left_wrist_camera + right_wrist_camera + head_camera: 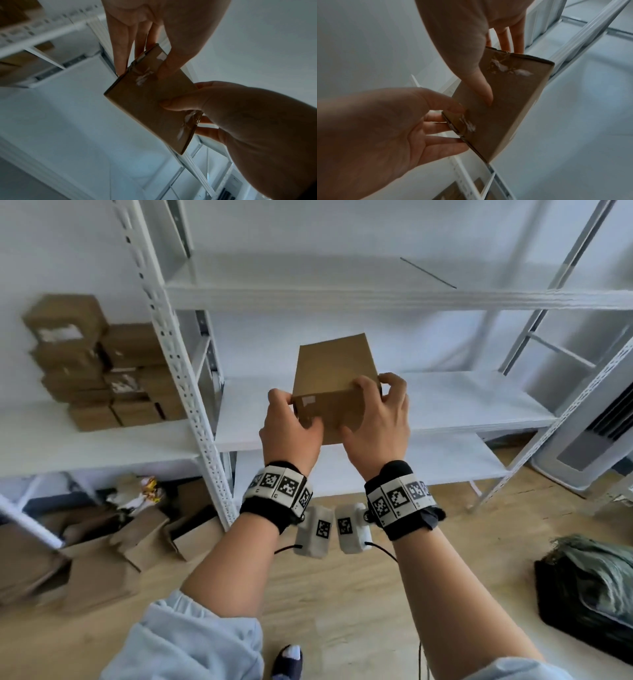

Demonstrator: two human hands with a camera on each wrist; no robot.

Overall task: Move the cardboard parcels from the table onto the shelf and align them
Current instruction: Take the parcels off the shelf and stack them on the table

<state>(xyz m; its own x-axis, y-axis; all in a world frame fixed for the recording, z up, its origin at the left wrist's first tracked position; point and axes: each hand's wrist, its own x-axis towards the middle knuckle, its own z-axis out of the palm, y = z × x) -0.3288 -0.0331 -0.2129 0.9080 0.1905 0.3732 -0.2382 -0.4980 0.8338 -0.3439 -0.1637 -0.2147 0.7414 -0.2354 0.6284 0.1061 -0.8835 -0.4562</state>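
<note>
while the parcel (334, 392) hangs in the air before the middle shelf (462, 405), not yet resting on it, the left hand (291, 436) and right hand (376, 419) each clamp one end, thumbs on the near face, fingers behind. this two-sided grip probably keeps it square for placement. other parcels (99, 364) sit stacked on the left shelving.

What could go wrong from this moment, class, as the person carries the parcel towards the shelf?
1. The parcel hangs in the air, pinched at its near end by the left hand and the right hand. Its far end is unsupported, so it may tip or slip.
2. It sits skewed to the shelf board, so it might land misaligned.
3. The loose boxes on the floor could perhaps trip the person.
</note>
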